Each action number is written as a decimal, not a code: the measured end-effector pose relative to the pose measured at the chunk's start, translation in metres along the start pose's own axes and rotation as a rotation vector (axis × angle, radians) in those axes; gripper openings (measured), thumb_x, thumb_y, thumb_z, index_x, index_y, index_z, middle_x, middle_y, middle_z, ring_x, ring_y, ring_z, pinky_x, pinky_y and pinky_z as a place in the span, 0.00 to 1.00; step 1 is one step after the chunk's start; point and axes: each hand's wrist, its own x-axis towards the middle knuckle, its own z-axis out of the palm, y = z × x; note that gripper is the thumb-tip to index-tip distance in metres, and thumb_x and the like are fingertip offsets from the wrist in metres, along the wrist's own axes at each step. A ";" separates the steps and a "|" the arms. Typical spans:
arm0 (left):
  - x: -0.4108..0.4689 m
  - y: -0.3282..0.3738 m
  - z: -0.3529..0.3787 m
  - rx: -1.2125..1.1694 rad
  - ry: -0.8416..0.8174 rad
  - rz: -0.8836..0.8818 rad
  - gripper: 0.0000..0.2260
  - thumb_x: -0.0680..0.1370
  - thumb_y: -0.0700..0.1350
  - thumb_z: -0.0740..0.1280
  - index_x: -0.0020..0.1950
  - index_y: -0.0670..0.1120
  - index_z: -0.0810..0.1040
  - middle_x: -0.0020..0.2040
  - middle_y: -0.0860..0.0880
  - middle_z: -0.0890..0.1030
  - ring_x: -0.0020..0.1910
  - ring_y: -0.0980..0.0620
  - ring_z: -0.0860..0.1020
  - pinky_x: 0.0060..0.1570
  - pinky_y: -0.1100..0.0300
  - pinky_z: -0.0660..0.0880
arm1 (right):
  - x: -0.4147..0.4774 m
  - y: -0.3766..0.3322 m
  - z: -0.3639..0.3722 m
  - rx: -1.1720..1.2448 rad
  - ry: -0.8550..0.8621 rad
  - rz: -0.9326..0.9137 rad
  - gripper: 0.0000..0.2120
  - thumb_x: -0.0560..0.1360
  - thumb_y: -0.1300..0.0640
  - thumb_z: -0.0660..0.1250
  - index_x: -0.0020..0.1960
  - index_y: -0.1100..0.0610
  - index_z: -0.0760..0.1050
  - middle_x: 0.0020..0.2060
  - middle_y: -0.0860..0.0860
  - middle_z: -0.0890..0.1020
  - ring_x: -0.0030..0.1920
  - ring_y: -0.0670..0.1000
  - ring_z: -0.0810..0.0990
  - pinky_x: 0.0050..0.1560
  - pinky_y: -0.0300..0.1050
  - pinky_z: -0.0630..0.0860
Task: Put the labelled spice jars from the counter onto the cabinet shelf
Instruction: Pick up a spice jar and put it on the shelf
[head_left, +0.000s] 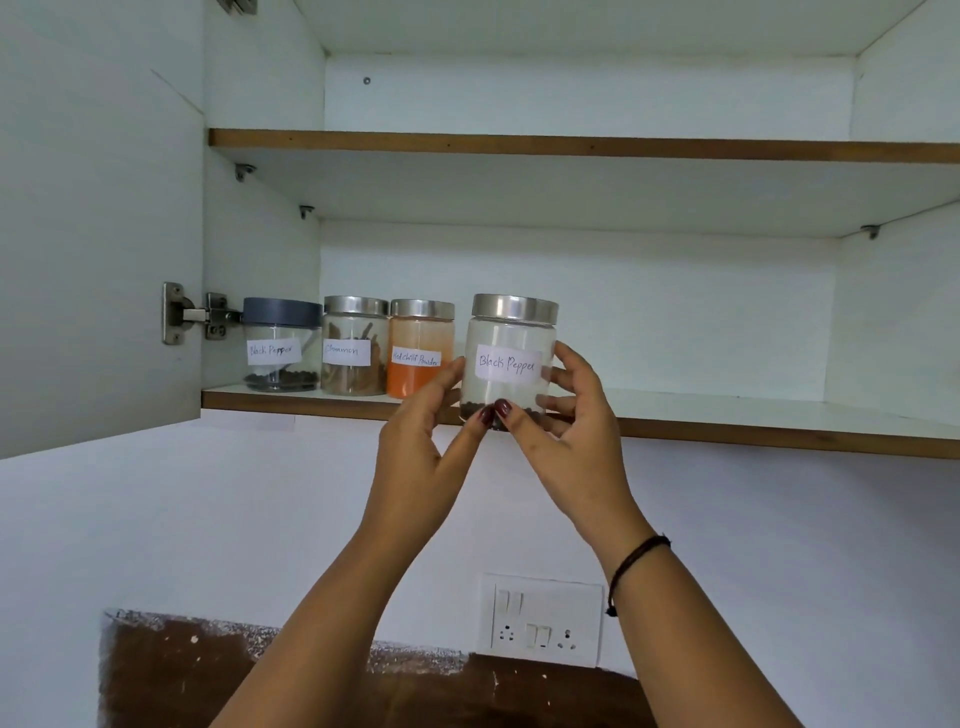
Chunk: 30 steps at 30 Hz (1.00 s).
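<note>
A glass jar with a steel lid and a "Black Pepper" label (511, 332) sits at the front edge of the lower cabinet shelf (727, 428). My left hand (423, 431) holds its left side and my right hand (563, 415) its right side, both thumbs at its base. Left of it on the shelf stand three jars in a row: a "Red chilli Powder" jar (418, 348), a "Cinnamon" jar (353, 345) and a grey-lidded "Black Pepper" jar (280, 345).
The cabinet door (98, 234) stands open at the left on its hinge (192, 314). An upper shelf (571, 145) runs above. A wall switch and socket plate (543, 621) sits below, over a brown backsplash (311, 686).
</note>
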 end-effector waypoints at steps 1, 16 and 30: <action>0.004 -0.004 0.001 0.023 -0.004 0.006 0.22 0.79 0.50 0.68 0.69 0.66 0.65 0.63 0.67 0.75 0.60 0.67 0.76 0.56 0.69 0.73 | 0.007 0.002 0.002 -0.028 -0.009 -0.007 0.35 0.72 0.57 0.75 0.74 0.48 0.63 0.66 0.47 0.72 0.57 0.43 0.76 0.47 0.27 0.77; 0.036 -0.055 0.013 0.382 0.083 0.080 0.24 0.79 0.54 0.66 0.74 0.52 0.69 0.55 0.54 0.82 0.49 0.57 0.78 0.53 0.54 0.78 | 0.050 0.030 0.022 -0.407 -0.100 -0.071 0.39 0.75 0.50 0.71 0.78 0.50 0.51 0.70 0.49 0.69 0.64 0.50 0.75 0.57 0.46 0.79; 0.044 -0.065 0.021 0.475 0.134 0.089 0.19 0.79 0.55 0.66 0.68 0.49 0.77 0.59 0.51 0.80 0.55 0.51 0.78 0.56 0.44 0.77 | 0.049 0.039 0.032 -0.735 0.021 -0.159 0.28 0.77 0.45 0.66 0.70 0.56 0.61 0.56 0.54 0.80 0.52 0.55 0.81 0.46 0.46 0.79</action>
